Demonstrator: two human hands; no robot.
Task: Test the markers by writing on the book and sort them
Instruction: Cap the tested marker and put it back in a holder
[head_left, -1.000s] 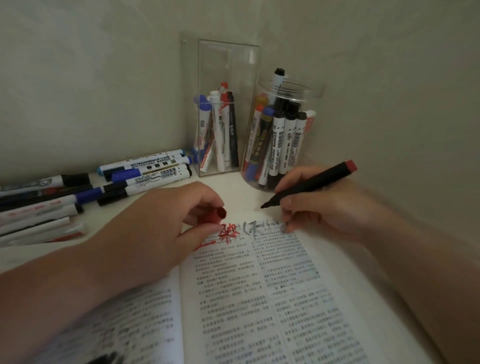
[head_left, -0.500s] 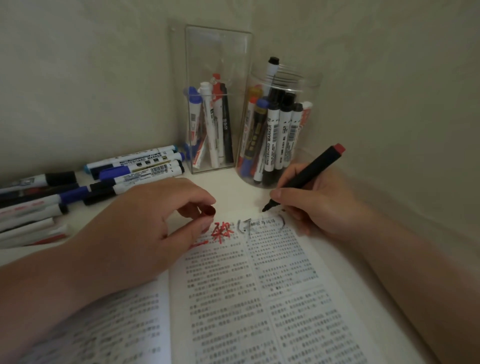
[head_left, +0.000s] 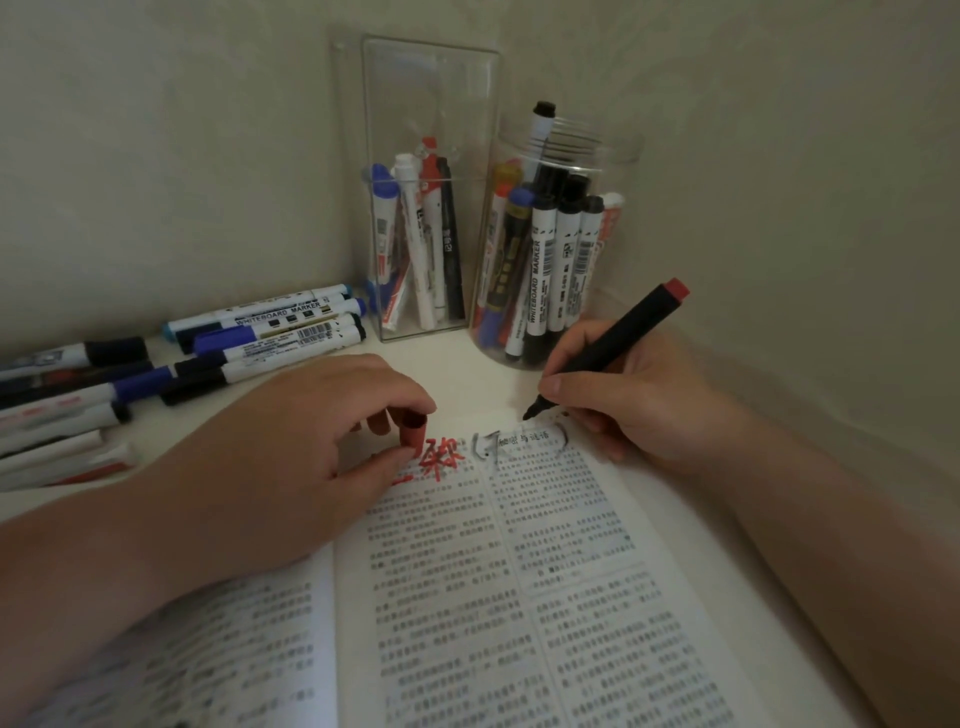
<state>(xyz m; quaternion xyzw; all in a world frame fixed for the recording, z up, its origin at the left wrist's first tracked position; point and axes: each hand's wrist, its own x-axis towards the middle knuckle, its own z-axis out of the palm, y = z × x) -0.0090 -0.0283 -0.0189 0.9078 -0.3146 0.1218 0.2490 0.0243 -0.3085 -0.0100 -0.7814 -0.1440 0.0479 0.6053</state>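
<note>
Marker (head_left: 605, 353), slim black cylinder, at book (head_left: 519, 571)

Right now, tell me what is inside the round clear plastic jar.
The round clear plastic jar holds markers: several white ones with black caps, a blue-capped one, one poking above the rim. Those behind are covered, so no full count.
</note>
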